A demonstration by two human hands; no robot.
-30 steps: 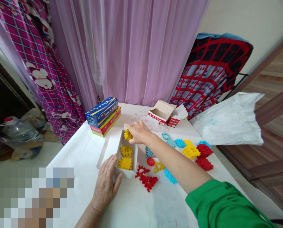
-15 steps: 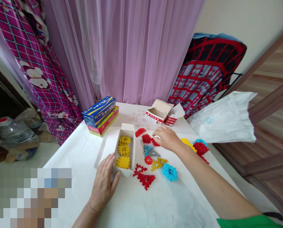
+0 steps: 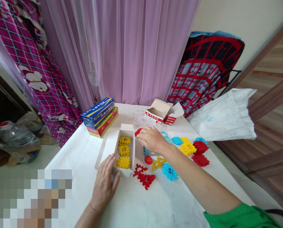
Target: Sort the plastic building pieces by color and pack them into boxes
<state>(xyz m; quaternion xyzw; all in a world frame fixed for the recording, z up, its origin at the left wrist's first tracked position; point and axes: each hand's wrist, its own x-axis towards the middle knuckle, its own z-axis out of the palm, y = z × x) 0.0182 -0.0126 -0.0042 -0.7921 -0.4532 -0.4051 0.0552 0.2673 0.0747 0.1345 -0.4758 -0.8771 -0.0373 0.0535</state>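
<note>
My left hand [image 3: 105, 179] grips the near left corner of an open white box [image 3: 132, 152], fingers along its side and thumb at the front. Inside the box lie yellow building blocks [image 3: 124, 150] in a row. My right hand [image 3: 152, 139] is closed at the fingertips on a red building block [image 3: 138, 132] just right of the box's far end. Beneath and around that hand are a red round piece [image 3: 148, 160], a yellow triangular piece [image 3: 158, 163] and partly hidden blue-grey pieces. Nearer me lie red triangular pieces [image 3: 146, 180] and a blue block [image 3: 169, 171].
Stacked blue [image 3: 98, 112] and red-green boxes [image 3: 103, 123] stand at the back left. An open red-white box [image 3: 157, 112] sits at the back. Yellow [image 3: 187, 148] and red blocks [image 3: 200, 160] lie right, near a white bag [image 3: 224, 115] by the table edge.
My right hand has moved left from the middle red pieces to the red block near the box, its fingers closing on it. My left hand stays at the box.
</note>
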